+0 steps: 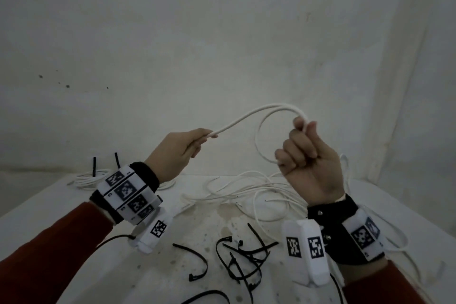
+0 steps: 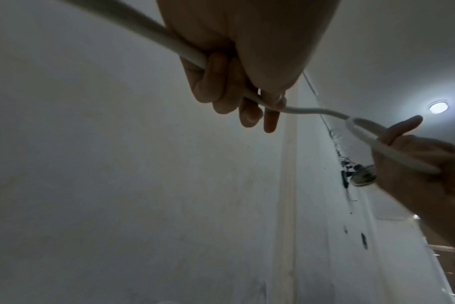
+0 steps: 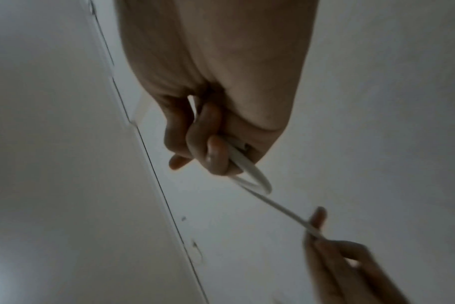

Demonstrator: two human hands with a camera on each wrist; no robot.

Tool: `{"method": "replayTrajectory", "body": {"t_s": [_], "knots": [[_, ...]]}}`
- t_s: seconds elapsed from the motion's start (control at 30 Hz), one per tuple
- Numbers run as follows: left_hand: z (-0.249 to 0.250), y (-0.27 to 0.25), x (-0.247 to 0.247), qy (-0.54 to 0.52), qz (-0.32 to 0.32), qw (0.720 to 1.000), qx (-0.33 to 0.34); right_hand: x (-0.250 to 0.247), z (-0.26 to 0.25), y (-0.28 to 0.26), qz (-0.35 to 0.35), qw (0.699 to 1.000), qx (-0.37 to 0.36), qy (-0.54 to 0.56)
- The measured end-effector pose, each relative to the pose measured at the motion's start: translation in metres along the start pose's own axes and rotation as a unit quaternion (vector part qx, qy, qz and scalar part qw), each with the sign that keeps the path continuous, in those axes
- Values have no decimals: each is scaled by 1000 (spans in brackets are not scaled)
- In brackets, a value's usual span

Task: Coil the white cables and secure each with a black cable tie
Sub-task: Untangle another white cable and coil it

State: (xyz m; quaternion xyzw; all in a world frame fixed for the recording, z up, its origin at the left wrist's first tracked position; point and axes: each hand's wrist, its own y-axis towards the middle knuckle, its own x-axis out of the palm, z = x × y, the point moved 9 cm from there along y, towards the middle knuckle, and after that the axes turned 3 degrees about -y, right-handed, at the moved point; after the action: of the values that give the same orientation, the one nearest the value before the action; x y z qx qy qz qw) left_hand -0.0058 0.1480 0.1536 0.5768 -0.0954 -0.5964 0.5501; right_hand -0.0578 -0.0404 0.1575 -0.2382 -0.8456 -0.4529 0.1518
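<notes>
Both hands are raised above the table, holding one white cable (image 1: 246,117). My right hand (image 1: 304,153) grips a loop of it (image 1: 261,140) in a fist, the loop standing out to the left of the fist. My left hand (image 1: 187,145) pinches the free run of the cable (image 2: 312,110) between thumb and fingers, to the left of the loop. In the right wrist view the loop (image 3: 249,174) pokes out past my curled fingers (image 3: 216,156). Several loose black cable ties (image 1: 244,259) lie on the table near me.
A tangle of white cables (image 1: 249,195) lies on the white table (image 1: 74,207) under my hands. A coiled white cable with black ties (image 1: 93,175) sits at the far left. A bare wall stands close behind the table.
</notes>
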Motion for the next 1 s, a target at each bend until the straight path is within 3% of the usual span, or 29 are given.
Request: {"method": "replayTrajectory", "body": {"t_s": [0.13,0.2,0.23,0.3,0.37,0.5,0.63,0.7,0.77,0.83,0.93,1.0], "knots": [[-20,-11,7,26,2,999,-25,1,-42,4,27,989,-137,39],[-19,-15,18,78,-25,996,-30,-10,-55,9,99,975,-196,5],[-15,-17,25,117,-41,992,-23,-19,-57,13,146,966,-213,-28],[6,-21,31,214,-31,975,55,-33,-54,23,214,947,-219,-94],[27,-26,34,286,-16,949,130,-45,-46,32,265,927,-205,-169],[48,-28,34,308,-34,931,194,-56,-29,37,297,859,-148,-389],[67,-21,23,279,-49,928,244,-60,7,38,218,740,-25,-636],[72,-13,13,276,-41,928,247,-62,33,33,143,700,59,-697],[73,-6,5,270,-27,932,242,-59,54,25,87,710,126,-687],[68,1,-6,233,5,951,203,-51,62,21,69,757,145,-633],[50,9,-15,146,42,980,127,-43,53,24,113,820,118,-549],[43,12,-8,66,19,993,97,-40,48,26,141,843,100,-510]]}}
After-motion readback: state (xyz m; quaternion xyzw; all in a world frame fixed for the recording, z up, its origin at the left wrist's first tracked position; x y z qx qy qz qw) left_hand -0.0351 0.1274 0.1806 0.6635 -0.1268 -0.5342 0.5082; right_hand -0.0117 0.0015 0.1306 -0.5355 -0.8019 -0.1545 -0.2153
